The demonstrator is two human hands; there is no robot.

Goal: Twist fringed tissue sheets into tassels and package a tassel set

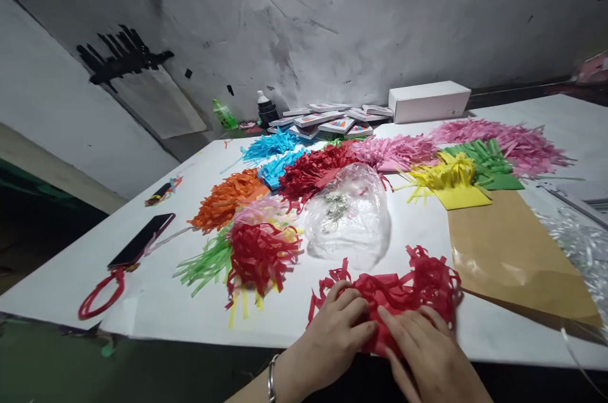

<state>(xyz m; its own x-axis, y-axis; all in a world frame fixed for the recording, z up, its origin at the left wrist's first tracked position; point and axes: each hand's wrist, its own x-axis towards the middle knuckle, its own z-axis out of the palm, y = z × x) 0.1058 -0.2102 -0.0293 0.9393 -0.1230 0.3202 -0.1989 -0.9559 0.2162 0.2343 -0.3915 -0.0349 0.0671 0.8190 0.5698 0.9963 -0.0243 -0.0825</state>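
Red fringed tissue paper (pixel 387 286) lies at the table's front edge, its cut strips spreading out behind and to both sides. My left hand (pixel 338 330), with a silver bracelet at the wrist, curls its fingers and thumb onto the paper's left part. From the right, my right hand (pixel 422 346) has its fingers over the same paper, with the thumb low at the near edge. Both hands press on the solid strip of the paper and partly cover it. Just behind it sits a clear plastic bag (pixel 351 213) with small wire-like pieces inside.
Fringed bundles in orange (pixel 230 197), blue (pixel 270 146), dark red (pixel 316 172), yellow (pixel 449 178), green (pixel 494 165) and pink (pixel 513 143) spread behind. A phone (pixel 141 240) lies left, a brown sheet (pixel 513 257) right. Flat boxes (pixel 327 121) and a white box (pixel 429 102) stand by the wall.
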